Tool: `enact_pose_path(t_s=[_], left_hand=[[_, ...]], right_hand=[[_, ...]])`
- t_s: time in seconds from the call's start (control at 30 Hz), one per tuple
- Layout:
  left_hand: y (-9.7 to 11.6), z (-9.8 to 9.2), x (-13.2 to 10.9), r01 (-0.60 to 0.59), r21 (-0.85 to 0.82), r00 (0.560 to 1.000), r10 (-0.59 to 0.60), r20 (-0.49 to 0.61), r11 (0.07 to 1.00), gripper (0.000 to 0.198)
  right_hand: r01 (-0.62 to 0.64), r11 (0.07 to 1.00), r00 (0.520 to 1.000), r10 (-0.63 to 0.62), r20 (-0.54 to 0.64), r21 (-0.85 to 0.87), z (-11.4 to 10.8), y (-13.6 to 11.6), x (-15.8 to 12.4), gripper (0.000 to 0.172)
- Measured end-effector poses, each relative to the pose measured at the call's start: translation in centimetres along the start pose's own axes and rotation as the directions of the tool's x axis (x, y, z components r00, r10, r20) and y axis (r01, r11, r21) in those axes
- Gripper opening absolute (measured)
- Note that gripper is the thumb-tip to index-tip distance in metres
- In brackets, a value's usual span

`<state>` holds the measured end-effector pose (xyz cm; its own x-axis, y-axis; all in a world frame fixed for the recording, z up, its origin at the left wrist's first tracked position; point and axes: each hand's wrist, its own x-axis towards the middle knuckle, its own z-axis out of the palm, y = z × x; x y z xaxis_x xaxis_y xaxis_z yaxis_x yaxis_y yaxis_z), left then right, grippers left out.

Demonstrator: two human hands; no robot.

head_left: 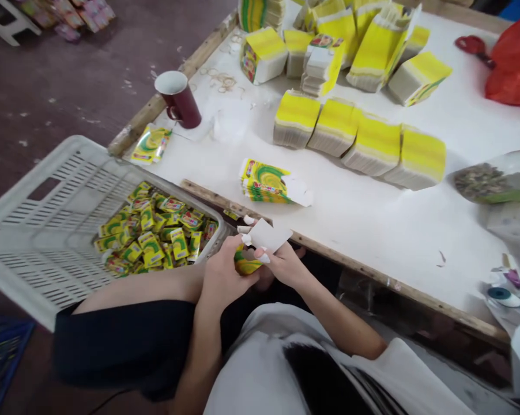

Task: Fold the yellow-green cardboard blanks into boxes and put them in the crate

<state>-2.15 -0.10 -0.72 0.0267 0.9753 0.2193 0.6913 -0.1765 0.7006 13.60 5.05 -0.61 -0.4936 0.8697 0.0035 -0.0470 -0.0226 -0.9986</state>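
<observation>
My left hand (225, 271) is closed around a small yellow-and-green carton (247, 265), partly hidden by the fingers. My right hand (286, 264) pinches the same carton from the other side, near its white inner panel (269, 235). White coverings show on some fingertips. Both hands are above my lap, close to the table's wooden front edge. Just beyond them, a small stack of flattened yellow cartons (266, 181) lies on the white tabletop (350, 219). To the left, folded yellow boxes (151, 248) fill part of a white plastic basket (76, 150).
Four-sided bundles of yellow cartons (297, 118) stand in a row, with several more behind. A maroon mug (184, 104) and a flat packet (151, 144) are at the table's left. Red scissors (471, 45), a red bag (513, 63) and a clear bag (480, 181) lie right.
</observation>
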Motion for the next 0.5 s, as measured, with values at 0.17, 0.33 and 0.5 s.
enact_pose_path(t_s=[0.17,0.33,0.5], left_hand=[[-0.6,1.0,-0.5,0.133,-0.059,0.991,-0.133,0.006,0.989,0.090],[-0.6,1.0,0.3,0.108,-0.028,0.988,-0.110,-0.111,0.994,0.071],[0.0,-0.2,0.7,0.046,-0.041,0.980,-0.053,-0.193,0.998,0.059]], right_hand=[[0.162,0.951,0.984,-0.135,0.119,-0.264,0.3,-0.6,-1.0,0.053],[0.174,0.907,0.971,-0.223,-0.087,-0.383,-0.8,0.2,-0.2,0.049],[0.232,0.815,0.972,-0.213,0.099,-0.531,-3.6,-0.4,0.5,0.040]])
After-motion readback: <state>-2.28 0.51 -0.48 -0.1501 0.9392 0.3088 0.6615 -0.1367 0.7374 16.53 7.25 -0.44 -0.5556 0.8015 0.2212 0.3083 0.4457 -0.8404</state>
